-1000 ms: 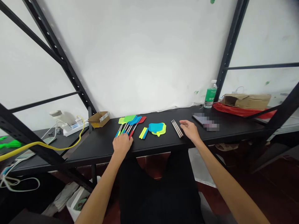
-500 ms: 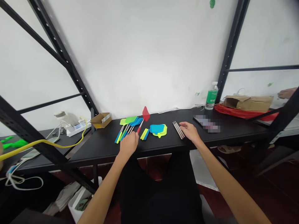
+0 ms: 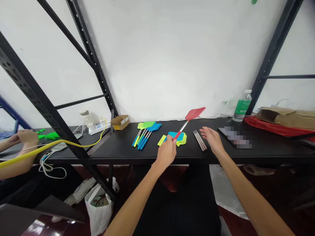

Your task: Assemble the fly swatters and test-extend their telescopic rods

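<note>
My left hand (image 3: 167,151) is closed round the grip of a red fly swatter (image 3: 195,113), whose head is raised toward the right above the table. Beneath it, flat blue and yellow-green swatter heads (image 3: 182,142) lie stacked, partly covered by the shaft. Loose yellow-green grips (image 3: 161,140) rest just left of them. My right hand (image 3: 213,140) has its fingers apart and holds nothing, right beside several thin metal rods (image 3: 199,141). To the left, assembled fly swatters (image 3: 144,139) with green and blue heads lie in a bunch.
On the black table (image 3: 113,147) are a small cardboard box (image 3: 120,122), a dark flat device (image 3: 233,137) and a water bottle (image 3: 242,106). A yellow cable (image 3: 73,144) crosses the left rack post. Another person's hands (image 3: 27,139) are at far left.
My left hand has lifted the red fly swatter away from the bunch and carried it right, over the loose heads. My right hand's fingers have spread beside the rods. The view has shifted.
</note>
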The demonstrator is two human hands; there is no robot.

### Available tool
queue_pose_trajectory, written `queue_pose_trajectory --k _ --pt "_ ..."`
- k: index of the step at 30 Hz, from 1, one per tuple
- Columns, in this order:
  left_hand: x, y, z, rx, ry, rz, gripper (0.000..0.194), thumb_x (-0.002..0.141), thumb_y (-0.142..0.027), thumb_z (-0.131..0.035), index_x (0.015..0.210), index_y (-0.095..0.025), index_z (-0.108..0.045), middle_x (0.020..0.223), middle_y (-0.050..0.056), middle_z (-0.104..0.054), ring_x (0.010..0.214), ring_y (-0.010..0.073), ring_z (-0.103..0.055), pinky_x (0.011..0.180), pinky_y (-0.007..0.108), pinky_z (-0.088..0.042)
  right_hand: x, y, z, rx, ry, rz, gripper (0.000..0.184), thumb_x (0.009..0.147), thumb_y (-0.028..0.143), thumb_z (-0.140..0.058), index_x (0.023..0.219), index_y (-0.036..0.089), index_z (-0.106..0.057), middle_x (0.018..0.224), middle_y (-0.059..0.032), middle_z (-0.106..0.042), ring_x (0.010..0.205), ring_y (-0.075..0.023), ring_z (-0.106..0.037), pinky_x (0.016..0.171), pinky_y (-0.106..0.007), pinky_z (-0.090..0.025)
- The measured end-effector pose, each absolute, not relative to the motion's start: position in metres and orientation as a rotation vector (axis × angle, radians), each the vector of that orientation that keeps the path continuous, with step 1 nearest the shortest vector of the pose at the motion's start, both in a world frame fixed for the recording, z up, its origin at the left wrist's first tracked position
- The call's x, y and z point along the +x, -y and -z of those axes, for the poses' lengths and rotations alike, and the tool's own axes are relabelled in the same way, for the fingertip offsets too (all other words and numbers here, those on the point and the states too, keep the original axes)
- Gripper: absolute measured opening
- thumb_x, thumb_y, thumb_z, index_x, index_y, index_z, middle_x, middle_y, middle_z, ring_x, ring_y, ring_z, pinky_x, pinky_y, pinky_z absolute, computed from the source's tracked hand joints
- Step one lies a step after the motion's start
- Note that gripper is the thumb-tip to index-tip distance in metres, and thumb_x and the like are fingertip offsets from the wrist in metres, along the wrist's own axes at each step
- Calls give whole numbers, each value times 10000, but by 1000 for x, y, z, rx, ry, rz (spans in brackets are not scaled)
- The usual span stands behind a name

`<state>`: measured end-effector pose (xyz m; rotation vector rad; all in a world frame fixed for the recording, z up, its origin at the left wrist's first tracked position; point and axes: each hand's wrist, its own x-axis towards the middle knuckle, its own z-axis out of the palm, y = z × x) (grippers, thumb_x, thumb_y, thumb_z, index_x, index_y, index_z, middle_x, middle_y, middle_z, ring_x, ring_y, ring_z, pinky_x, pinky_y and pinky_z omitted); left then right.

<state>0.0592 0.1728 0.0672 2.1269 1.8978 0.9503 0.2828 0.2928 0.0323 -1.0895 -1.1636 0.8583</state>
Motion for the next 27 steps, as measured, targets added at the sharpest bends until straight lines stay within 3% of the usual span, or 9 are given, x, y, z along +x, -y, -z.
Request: queue_pose_trajectory --k 3,5,7,9,11,14,17,22,27 --pt "81 -171 -64 2235 -1908 -819 217 1013 -347 -306 1084 -193 -441 891 95 -673 779 262 -661 683 322 -418 258 -272 -64 -711 831 -1404 247 901 443 -577 917 198 -611 960 -114 -727 874 -213 -692 741 -322 -562" --pt "95 -169 -60 2308 -1907 -760 200 995 -294 -339 1129 -180 -435 926 109 -678 804 271 -667 686 331 -429 244 -260 -85 -571 654 -1566 197 954 367 -501 878 202 -579 796 -59 -690 690 -155 -661 636 -279 -553" --pt "107 -167 -56 2351 -1905 -738 216 962 -220 -370 1161 -167 -435 955 128 -674 845 283 -665 693 338 -435 233 -251 -99 -508 531 -1600 211 979 310 -456 820 202 -543 555 43 -511 427 -80 -471 470 -205 -459" --pt "116 -166 -53 2346 -1884 -787 237 945 -211 -387 1171 -167 -445 984 139 -666 862 285 -660 693 338 -435 224 -246 -105 -497 493 -1552 224 969 328 -500 783 204 -512 465 104 -307 335 -55 -259 354 -172 -302" --pt "123 -166 -52 2281 -1863 -896 219 956 -286 -400 1132 -180 -477 962 127 -662 839 275 -650 680 330 -426 219 -242 -107 -511 510 -1485 266 920 393 -603 764 208 -493 454 126 -195 335 -51 -152 311 -177 -180" --pt "126 -169 -56 2126 -1719 -1054 191 939 -369 -446 871 -204 -514 764 55 -613 724 219 -599 624 293 -383 218 -239 -106 -536 561 -1435 357 847 482 -691 752 212 -476 453 139 -146 354 -48 -94 303 -181 -118" --pt "122 -173 -66 1813 -1345 -1021 306 894 -374 -496 665 -212 -372 565 -36 -415 506 113 -416 496 237 -279 221 -238 -107 -558 594 -1465 390 833 525 -694 762 219 -463 454 147 -126 359 -46 -69 302 -175 -104" --pt "106 -164 -78 1049 -827 -708 369 858 -511 -517 719 -234 -316 535 -117 -156 406 58 -38 366 194 -47 222 -240 -110 -471 691 -1645 365 875 508 -655 771 219 -457 460 144 -105 360 -48 -56 306 -165 -98" --pt "72 -149 -68 1039 -816 -590 353 862 -569 -512 821 -228 -433 551 -112 -209 398 53 -80 357 166 -87 253 -256 -117 -340 627 -1655 307 957 394 -574 748 212 -441 458 131 -139 347 -51 -95 312 -150 -135"
